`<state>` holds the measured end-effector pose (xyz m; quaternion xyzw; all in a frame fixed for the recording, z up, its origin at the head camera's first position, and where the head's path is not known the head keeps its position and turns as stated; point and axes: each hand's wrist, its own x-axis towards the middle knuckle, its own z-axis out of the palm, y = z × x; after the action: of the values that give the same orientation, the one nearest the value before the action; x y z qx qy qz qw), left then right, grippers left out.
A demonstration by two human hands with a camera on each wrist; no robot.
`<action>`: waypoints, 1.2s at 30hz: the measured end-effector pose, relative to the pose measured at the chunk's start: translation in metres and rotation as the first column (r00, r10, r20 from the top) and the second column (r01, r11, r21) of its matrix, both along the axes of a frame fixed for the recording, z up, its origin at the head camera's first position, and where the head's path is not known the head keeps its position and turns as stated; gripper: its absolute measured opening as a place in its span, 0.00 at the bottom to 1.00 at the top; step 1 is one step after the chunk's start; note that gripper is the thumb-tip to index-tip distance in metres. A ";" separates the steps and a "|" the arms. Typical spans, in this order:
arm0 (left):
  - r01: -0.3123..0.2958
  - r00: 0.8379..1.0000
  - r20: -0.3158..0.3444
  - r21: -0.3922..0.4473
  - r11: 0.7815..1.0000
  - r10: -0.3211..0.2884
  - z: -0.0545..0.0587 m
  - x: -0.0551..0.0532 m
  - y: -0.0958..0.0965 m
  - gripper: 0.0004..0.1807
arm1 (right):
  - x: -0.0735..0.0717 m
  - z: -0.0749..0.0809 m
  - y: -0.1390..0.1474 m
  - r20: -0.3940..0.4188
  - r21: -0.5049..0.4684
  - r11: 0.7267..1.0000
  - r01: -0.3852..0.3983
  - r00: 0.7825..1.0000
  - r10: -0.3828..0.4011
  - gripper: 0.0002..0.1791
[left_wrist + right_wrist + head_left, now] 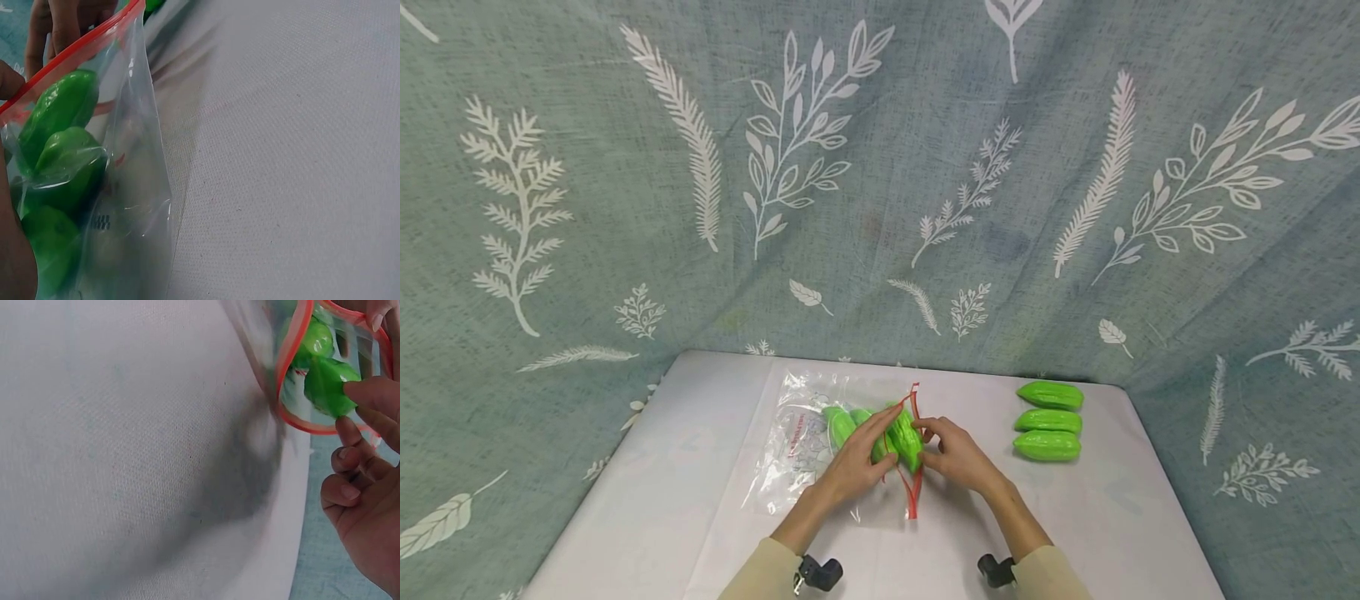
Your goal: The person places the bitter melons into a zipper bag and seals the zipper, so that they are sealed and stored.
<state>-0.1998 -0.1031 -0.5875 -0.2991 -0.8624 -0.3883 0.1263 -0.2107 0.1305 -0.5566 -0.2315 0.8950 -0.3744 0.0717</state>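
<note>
A clear zip bag (pixel 778 479) with a red zip edge (pixel 913 505) lies on its side, its mouth towards the right. Green ribbed bitter melons (pixel 839 427) show through its film. My left hand (pixel 859 454) lies across the bag and holds the upper lip of its mouth, fingers long and thumb apart. At the mouth, my right hand (pixel 958 457) pinches the end of a bitter melon (pixel 328 386) between thumb and fingertips. Most of that melon is inside the red edge. Film and hands partly hide the melons behind it.
Three more bitter melons (pixel 1048 420) lie side by side at the right of the white table (pixel 1000 550). A patterned grey-green cloth (pixel 880 208) hangs behind the table and along its sides. Dark wrist cameras (pixel 822 573) sit on both wrists.
</note>
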 end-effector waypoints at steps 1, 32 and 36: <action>0.001 1.000 0.001 0.004 1.000 -0.001 0.000 0.000 0.000 0.44 | 0.000 0.000 -0.001 0.006 -0.006 1.000 0.004 1.000 -0.004 0.29; 0.000 0.999 0.050 0.009 1.000 -0.001 0.001 0.003 0.002 0.43 | 0.003 -0.001 -0.010 0.122 -0.059 0.998 -0.009 0.992 0.016 0.20; -0.003 0.996 0.087 0.007 1.000 0.002 0.001 0.003 0.001 0.43 | 0.003 -0.002 -0.009 0.131 -0.065 0.998 -0.011 0.991 0.020 0.20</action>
<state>-0.1965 -0.1018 -0.5860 -0.2804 -0.8662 -0.4037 0.0901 -0.2077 0.1213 -0.5583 -0.2153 0.8740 -0.4169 0.1262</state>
